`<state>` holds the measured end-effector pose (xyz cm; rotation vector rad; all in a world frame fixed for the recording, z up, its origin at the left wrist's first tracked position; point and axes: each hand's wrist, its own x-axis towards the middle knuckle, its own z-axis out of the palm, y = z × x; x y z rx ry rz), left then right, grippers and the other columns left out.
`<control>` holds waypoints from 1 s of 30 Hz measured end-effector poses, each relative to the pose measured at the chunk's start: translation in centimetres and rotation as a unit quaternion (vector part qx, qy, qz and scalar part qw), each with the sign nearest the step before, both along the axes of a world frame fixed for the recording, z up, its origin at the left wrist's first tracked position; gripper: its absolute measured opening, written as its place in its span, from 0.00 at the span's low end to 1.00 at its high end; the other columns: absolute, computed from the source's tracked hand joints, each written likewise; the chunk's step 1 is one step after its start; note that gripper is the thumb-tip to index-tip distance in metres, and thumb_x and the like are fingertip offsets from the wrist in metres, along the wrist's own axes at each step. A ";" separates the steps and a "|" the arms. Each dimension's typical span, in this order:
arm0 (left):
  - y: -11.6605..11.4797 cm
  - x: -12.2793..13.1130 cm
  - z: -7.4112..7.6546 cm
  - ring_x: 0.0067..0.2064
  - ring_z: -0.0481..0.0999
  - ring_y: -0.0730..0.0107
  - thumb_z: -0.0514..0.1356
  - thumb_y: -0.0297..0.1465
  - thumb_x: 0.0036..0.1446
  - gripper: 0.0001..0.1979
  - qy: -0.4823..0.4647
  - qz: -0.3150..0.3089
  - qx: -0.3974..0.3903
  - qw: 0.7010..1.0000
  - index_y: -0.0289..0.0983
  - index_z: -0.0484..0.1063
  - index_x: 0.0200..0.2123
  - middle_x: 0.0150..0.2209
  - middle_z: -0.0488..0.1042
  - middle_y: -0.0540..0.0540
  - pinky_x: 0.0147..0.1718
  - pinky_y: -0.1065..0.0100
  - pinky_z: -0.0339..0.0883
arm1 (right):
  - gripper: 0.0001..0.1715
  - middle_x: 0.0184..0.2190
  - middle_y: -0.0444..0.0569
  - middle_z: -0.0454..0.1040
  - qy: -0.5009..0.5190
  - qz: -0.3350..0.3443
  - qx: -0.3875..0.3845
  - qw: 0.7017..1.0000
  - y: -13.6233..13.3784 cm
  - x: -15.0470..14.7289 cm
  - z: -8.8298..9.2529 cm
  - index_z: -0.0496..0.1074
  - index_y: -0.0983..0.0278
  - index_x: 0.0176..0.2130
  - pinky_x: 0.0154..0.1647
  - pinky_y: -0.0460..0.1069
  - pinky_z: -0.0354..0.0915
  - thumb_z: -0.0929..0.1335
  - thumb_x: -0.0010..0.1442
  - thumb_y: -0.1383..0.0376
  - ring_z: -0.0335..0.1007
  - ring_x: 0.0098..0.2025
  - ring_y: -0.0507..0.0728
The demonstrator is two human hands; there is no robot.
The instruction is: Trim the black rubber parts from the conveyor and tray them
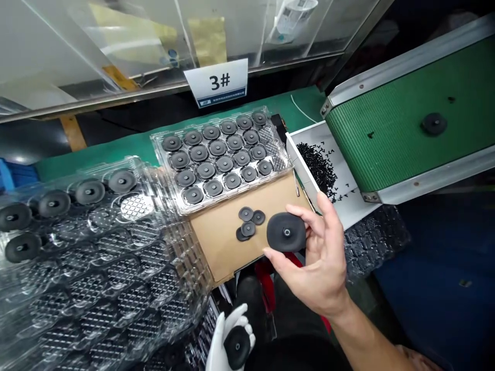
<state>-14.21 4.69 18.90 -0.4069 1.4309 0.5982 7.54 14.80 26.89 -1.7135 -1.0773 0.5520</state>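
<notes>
My right hand [320, 263] is bare and holds a black round rubber disc [286, 232] between thumb and fingertips, lifted above a brown cardboard sheet [216, 242]. My left hand [228, 342], in a white glove, is low at the bottom edge and grips another black disc [236, 348]. Several loose black discs [248, 223] lie on the cardboard just left of the held one. Behind them a clear plastic tray [276, 159] is nearly full of discs in rows.
A stack of clear trays [116, 288] with a few discs fills the left. A green conveyor belt [386, 139] at the right carries one disc [434, 123]. A white box [348, 198] holds small black bits. A "3#" sign [217, 82] stands behind.
</notes>
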 end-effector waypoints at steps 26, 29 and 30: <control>-0.3 -1.1 -1.4 0.31 0.79 0.63 0.65 0.38 0.61 0.21 0.037 -0.010 -0.037 0.999 0.34 0.78 0.54 0.33 0.79 0.42 0.29 0.66 0.76 | 0.61 0.62 0.59 0.71 -0.021 0.018 -0.035 0.999 0.9 -0.1 -3.3 0.46 0.57 0.74 0.63 0.64 0.72 0.79 0.55 0.64 0.71 0.63 0.66; -0.7 -1.6 -1.5 0.31 0.77 0.68 0.60 0.38 0.67 0.20 0.022 -0.011 -0.028 0.999 0.28 0.79 0.51 0.33 0.77 0.42 0.30 0.70 0.75 | 0.54 0.62 0.60 0.72 -0.144 -0.011 -0.187 0.972 0.8 3.5 -11.3 0.49 0.62 0.72 0.66 0.64 0.67 0.76 0.58 0.56 0.67 0.64 0.66; -0.8 -1.8 -1.5 0.32 0.77 0.69 0.59 0.39 0.68 0.20 0.018 -0.008 -0.030 0.999 0.27 0.78 0.51 0.33 0.77 0.43 0.31 0.70 0.75 | 0.49 0.60 0.62 0.74 -0.151 -0.009 -0.222 0.963 0.6 4.6 -14.1 0.54 0.65 0.70 0.66 0.66 0.65 0.75 0.58 0.57 0.67 0.63 0.68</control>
